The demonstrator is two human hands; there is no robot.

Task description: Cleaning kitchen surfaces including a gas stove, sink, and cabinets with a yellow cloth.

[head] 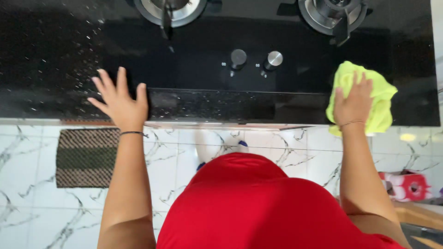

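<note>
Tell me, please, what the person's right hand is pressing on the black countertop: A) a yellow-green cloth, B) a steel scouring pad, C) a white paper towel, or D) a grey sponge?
A: the right hand lies flat on a crumpled yellow-green cloth at the edge of the black countertop, while the left hand rests bare on the counter with fingers spread.

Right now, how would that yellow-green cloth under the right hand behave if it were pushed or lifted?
The cloth looks soft and floppy: it bunches in folds around the right hand. It would probably slide easily over the glossy black countertop. Lifted, it would likely droop, and it seems light.
</note>
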